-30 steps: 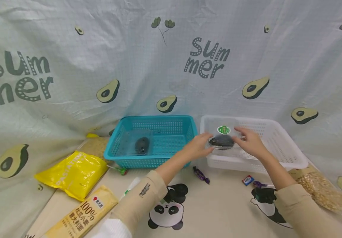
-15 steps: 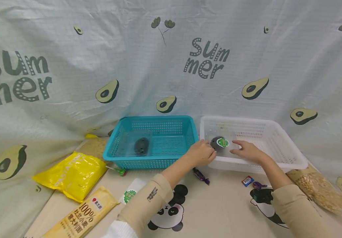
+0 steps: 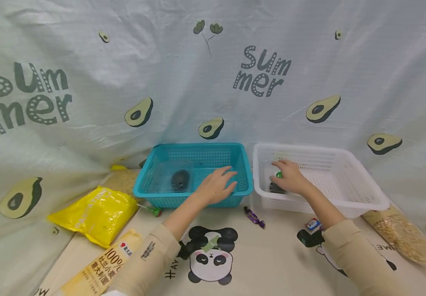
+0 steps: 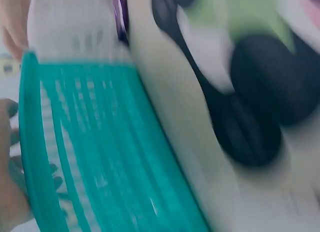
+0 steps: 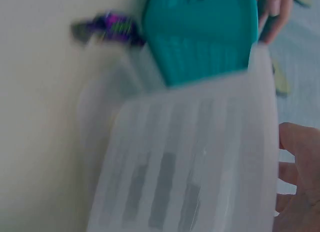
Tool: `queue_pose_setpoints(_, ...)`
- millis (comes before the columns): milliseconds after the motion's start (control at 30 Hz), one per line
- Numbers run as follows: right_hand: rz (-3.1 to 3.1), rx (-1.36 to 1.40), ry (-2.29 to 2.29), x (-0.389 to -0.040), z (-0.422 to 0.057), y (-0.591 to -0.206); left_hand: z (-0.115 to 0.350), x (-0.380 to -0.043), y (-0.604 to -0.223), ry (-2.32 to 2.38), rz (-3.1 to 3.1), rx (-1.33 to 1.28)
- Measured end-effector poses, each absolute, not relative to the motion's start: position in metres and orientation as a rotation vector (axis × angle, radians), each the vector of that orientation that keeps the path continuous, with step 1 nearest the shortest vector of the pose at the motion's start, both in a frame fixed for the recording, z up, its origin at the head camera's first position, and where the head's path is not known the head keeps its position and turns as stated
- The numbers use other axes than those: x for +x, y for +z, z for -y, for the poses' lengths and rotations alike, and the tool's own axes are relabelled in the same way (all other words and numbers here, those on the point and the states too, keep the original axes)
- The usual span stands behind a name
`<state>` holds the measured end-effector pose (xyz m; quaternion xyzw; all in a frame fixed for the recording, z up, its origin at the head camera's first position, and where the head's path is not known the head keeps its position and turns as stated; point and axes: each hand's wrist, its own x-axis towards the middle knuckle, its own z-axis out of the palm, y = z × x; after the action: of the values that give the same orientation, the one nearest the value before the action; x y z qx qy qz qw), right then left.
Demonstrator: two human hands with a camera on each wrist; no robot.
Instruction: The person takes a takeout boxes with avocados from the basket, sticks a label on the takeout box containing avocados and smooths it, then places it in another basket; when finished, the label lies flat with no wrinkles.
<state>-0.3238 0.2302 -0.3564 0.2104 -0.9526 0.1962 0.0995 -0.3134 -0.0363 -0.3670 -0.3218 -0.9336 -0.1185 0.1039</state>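
My left hand (image 3: 216, 186) hovers over the front right of the teal basket (image 3: 198, 202), fingers spread and nothing held. Inside that basket lies a clear plastic box with a dark, oval, avocado-like fruit (image 3: 180, 179). My right hand (image 3: 290, 176) is over the left end of the white basket (image 3: 311, 205), fingers extended. Under it, partly covered, is another clear box with a dark fruit (image 3: 276, 188) and a green sticker (image 3: 278, 174); whether my fingers touch it I cannot tell. Both wrist views are blurred and mostly show the basket walls (image 4: 100, 142).
In front of the baskets lie a purple-wrapped candy (image 3: 254, 217), a red-blue packet (image 3: 313, 224) and a green-red lollipop (image 3: 155, 211). Yellow pasta bag (image 3: 96, 216) and noodle pack (image 3: 102, 263) stand left; a bag of grains (image 3: 401, 238) lies right. A printed curtain (image 3: 183, 82) hangs behind.
The clear box has gone down into the white basket from between both hands. My left hand has let go and moved left over the teal basket; my right hand has shifted left over the box.
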Motion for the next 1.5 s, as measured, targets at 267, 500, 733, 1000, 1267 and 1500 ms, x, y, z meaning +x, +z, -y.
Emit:
queue_pose_setpoints(267,2.697,0.855,0.714,-0.336,-0.134,-0.364,0.149,-0.312,-0.364,-0.403,2.899,-0.411)
queue_pose_setpoints(500,2.756,1.001,0.8,-0.343,-0.069,-0.367,0.2,-0.306,-0.362,-0.612,3.017,-0.275)
queue_pose_setpoints(733,2.959,1.063,0.785,-0.356,-0.024,-0.374,0.194,-0.317,-0.359,-0.78,3.127,-0.12)
queue_pose_setpoints(1000,3.118,1.067,0.865,-0.362,-0.009,-0.38,0.19,-0.321,-0.361,-0.741,3.153,0.035)
queue_pose_setpoints(1267,3.031,1.073,0.938,-0.359,-0.019,-0.375,0.18,-0.325,-0.366,-0.751,3.104,-0.044)
queue_pose_setpoints(1500,2.845,1.032,0.995,-0.35,-0.039,-0.357,0.172,-0.319,-0.339,-0.965,2.905,-0.116)
